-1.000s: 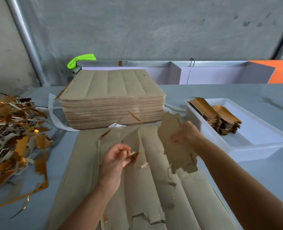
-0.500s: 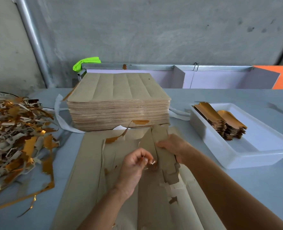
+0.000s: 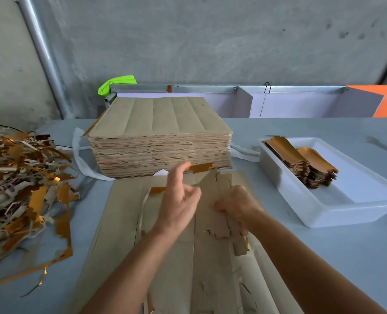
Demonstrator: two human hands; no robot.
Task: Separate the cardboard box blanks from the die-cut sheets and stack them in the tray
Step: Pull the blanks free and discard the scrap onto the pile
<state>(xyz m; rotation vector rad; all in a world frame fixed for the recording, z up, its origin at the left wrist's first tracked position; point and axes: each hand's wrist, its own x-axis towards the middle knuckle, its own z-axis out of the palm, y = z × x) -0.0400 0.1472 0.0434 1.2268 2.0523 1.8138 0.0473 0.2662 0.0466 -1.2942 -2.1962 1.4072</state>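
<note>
Our right hand point(image 3: 237, 203) is curled tightly around a loosened cardboard blank point(image 3: 219, 200), a long narrow strip whose far end points away from us toward the tall stack and whose near, notched end hangs below the fist. Our left hand point(image 3: 177, 201) is just beside it, to its left, blurred with motion; the index finger points up and the other fingers curl loosely. We cannot make out anything held in it.

Both hands hover over the die-cut sheet point(image 3: 124, 234) lying flat on the pale blue surface point(image 3: 346, 257). Its scored strips run lengthwise, from near us toward the far side, and several look torn and partly lifted.

The relation that matters: the white tray point(image 3: 324, 217) sits to the right and slightly farther away, on the same side as the gripping hand, so we judge that hand to be the nearer one for carrying the blank over. Inside the tray, stacked blanks point(image 3: 301, 162) with gold faces lie at its far left corner, their long axes running roughly away from us, much like the blank in hand.

Straight ahead stands the tall stack of uncut sheets point(image 3: 160, 141). Far left, a heap of gold and grey offcuts point(image 3: 17, 177).
</note>
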